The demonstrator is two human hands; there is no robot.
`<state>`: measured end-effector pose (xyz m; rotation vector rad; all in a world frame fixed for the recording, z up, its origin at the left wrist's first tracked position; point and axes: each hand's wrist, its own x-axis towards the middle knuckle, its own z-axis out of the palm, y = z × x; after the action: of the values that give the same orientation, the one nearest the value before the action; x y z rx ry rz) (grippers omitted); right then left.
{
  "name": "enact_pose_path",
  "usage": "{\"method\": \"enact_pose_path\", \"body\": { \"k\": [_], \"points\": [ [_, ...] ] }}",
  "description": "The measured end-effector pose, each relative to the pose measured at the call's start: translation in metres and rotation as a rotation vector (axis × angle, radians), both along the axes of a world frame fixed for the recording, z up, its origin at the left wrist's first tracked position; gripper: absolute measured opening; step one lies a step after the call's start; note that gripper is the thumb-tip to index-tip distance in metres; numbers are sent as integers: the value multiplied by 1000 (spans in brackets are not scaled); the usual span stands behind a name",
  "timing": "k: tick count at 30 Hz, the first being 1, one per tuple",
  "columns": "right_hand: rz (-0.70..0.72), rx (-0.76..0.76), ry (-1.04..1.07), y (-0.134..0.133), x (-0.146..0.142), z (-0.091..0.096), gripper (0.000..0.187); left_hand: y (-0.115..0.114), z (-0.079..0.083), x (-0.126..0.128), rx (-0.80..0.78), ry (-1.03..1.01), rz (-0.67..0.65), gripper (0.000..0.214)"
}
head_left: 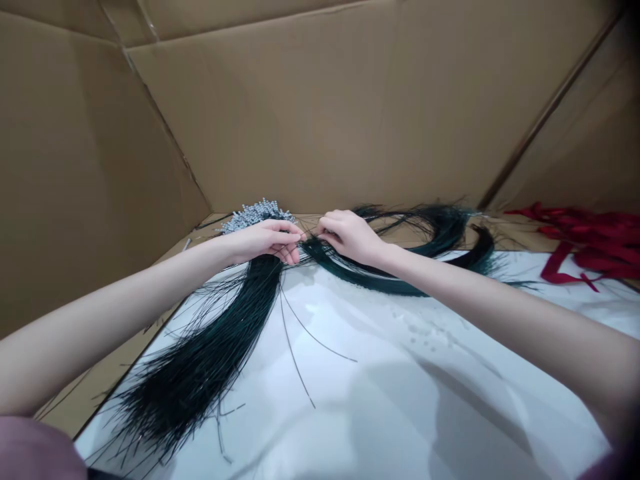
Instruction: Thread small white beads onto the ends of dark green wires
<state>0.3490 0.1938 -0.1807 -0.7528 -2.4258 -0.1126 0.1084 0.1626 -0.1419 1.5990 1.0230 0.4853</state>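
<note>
My left hand (273,241) is closed in a pinch around thin dark strands, just above a thick bundle of dark green wire stems (210,340). Pale blue-grey bead-like tips (257,213) crowd the far end of that bundle. My right hand (350,235) has its fingers curled at the near end of a second, curved bundle of dark green wires (370,279). A few fine wires stretch across the small gap between both hands. Which strands each hand grips is partly hidden by the fingers.
Cardboard walls (320,113) stand at the back and sides. Red ribbon (595,243) lies heaped at the far right. More dark wires (447,227) curve behind my right hand. Loose wires lie on the white board (350,413) near the left bundle.
</note>
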Motion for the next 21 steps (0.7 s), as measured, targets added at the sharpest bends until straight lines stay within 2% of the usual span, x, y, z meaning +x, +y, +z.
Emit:
{"method": "enact_pose_path", "body": {
  "k": [5,10,15,21],
  "points": [
    [-50,58,13,-1,27,4,16,-6,1,-1,-4,62,-84,37],
    [-137,120,60,4,50,14,15,3,-15,-25,27,261,-200,38],
    [-226,172,145,10,68,26,10,15,-32,-69,34,365,-157,43],
    [-292,202,257,13,82,31,8,15,-29,-106,67,412,-83,53]
  ]
}}
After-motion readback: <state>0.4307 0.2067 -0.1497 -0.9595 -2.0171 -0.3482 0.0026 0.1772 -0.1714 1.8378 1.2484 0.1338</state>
